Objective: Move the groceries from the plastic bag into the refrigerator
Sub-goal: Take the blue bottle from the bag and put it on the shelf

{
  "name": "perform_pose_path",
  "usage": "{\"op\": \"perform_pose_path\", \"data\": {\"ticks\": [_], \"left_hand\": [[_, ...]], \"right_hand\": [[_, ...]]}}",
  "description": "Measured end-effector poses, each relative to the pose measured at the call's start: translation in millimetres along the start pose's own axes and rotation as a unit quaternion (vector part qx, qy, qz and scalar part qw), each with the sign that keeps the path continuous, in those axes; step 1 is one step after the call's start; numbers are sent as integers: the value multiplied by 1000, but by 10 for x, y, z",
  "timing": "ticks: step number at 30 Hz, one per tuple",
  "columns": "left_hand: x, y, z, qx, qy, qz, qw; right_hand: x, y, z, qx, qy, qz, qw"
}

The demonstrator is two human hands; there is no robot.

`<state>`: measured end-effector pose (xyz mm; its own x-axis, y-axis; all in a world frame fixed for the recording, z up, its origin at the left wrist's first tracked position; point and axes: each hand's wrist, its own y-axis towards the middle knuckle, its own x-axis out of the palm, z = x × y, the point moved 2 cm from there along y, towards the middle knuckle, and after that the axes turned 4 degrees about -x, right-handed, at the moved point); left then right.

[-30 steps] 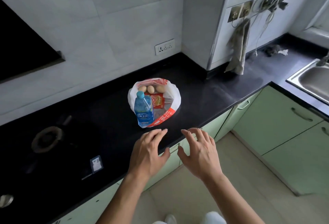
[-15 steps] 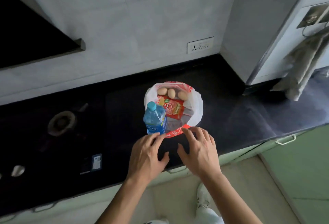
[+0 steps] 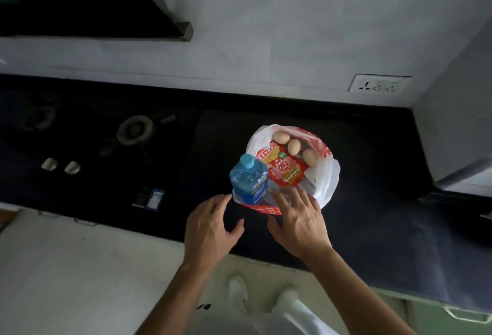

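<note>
Plastic bag (image 3: 326,175) open on counter (image 3: 372,201); both empty hands (image 3: 210,230) (image 3: 300,225) at its rim.

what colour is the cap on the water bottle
Light blue cap on the water bottle, clearest in the head view.

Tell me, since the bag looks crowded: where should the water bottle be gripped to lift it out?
Probably around the shoulder just under the cap of the blue water bottle, coming from the left. It stands upright at the plastic bag's left rim, with the red packet and eggs to its right. The left hand is open and nearest that side.
</note>
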<state>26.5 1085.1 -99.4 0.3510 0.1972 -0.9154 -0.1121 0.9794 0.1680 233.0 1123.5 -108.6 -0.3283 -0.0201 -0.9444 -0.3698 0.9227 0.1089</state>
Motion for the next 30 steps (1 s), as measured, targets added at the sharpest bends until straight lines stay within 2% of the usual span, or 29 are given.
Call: {"op": "perform_pose_path", "data": {"ticks": [3, 6, 9, 13, 19, 23, 30], "left_hand": [[112, 62, 39, -69, -30, -21, 997], [262, 168, 83, -140, -114, -45, 982], [435, 287, 99, -175, -195, -59, 963], [577, 442, 120, -199, -268, -35, 942], [661, 566, 178, -217, -308, 3, 926], [695, 594, 171, -232, -318, -2, 920], [620, 696, 52, -237, -335, -43, 911]], "right_hand": [[100, 107, 42, -20, -8, -26, 999], [211, 158, 86, -18, -3, -46, 999], [333, 194, 150, -6, 2, -64, 998], [506, 186, 219, 11, 9, -73, 997], [695, 138, 269, 30, 10, -107, 994], [789, 123, 295, 40, 16, -152, 987], [845, 97, 324, 59, 29, -179, 982]]}}
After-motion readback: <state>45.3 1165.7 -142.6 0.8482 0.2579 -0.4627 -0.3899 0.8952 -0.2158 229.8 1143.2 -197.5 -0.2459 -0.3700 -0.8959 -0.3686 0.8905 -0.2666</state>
